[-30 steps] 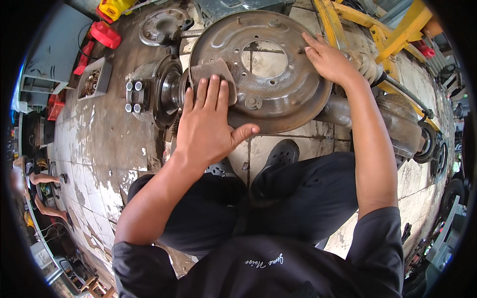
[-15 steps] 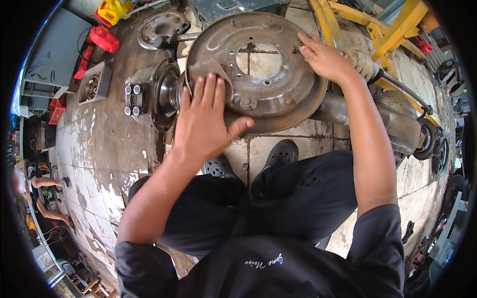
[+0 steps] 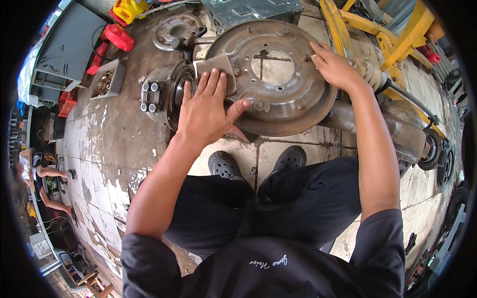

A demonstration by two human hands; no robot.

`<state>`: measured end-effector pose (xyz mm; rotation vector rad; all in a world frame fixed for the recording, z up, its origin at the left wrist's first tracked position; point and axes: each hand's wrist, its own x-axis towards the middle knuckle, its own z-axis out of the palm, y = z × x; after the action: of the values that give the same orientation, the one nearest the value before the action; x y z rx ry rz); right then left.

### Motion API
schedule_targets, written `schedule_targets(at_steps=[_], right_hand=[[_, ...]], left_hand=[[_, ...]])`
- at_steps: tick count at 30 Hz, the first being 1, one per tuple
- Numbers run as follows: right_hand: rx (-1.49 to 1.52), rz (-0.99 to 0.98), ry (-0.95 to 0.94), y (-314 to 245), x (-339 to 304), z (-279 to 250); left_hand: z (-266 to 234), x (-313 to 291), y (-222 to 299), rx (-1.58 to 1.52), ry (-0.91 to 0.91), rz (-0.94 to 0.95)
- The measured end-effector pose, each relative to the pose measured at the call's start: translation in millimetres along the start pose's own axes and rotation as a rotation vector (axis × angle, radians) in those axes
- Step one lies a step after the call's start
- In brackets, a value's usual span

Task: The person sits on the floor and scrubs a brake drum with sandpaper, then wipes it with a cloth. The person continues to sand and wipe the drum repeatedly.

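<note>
A round, rusty brown brake backing plate (image 3: 313, 107) with a large centre hole stands before me, its face tilted up. My left hand (image 3: 206, 109) lies flat at its left rim, fingers stretched and thumb apart. Beneath those fingertips is a thin grey-brown sheet that looks like sandpaper (image 3: 218, 65), pressed against the plate and partly covered by the hand. A reddish flap (image 3: 239, 133) shows below the thumb; whether it belongs to the same sheet I cannot tell. At the upper right, my right hand (image 3: 330, 64) has its fingers curled on the plate's rim.
A bolted hub (image 3: 150, 97) sits left of the plate, and a thick axle tube (image 3: 387, 121) runs right. Behind are a round metal disc (image 3: 169, 35), a dark green box (image 3: 243, 15) and a yellow frame (image 3: 343, 30). A grey bin (image 3: 117, 79) stands left.
My left hand and the sheet have slid leftward and a little away from me across the plate. My right hand keeps its place on the rim. The whole view has shifted slightly.
</note>
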<state>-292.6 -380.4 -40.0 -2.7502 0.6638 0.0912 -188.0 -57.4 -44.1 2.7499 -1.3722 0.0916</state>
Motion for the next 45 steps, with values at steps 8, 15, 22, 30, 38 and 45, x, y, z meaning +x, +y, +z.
schedule_targets(at_steps=[8,15,22,30,38,45], right_hand=[[0.078,-0.113,0.155,-19,-11,-15],[0.380,-0.602,-0.077,-86,-41,-35],[0.511,-0.651,-0.113,-92,-45,-25],[0.709,-0.476,0.150,-65,-48,-37],[0.997,-0.065,0.308,-28,-45,-43],[1.206,0.091,0.343,-3,-27,-39]], left_hand=[[-22,-28,-1,-0.184,-0.066,0.179],[-47,-19,-8,-0.555,0.135,0.263],[-73,20,-1,-0.719,0.265,0.211],[-50,106,-29,-0.928,0.199,-0.028],[14,189,-57,-0.430,-0.132,-0.305],[22,236,-40,-0.703,-0.264,-0.109]])
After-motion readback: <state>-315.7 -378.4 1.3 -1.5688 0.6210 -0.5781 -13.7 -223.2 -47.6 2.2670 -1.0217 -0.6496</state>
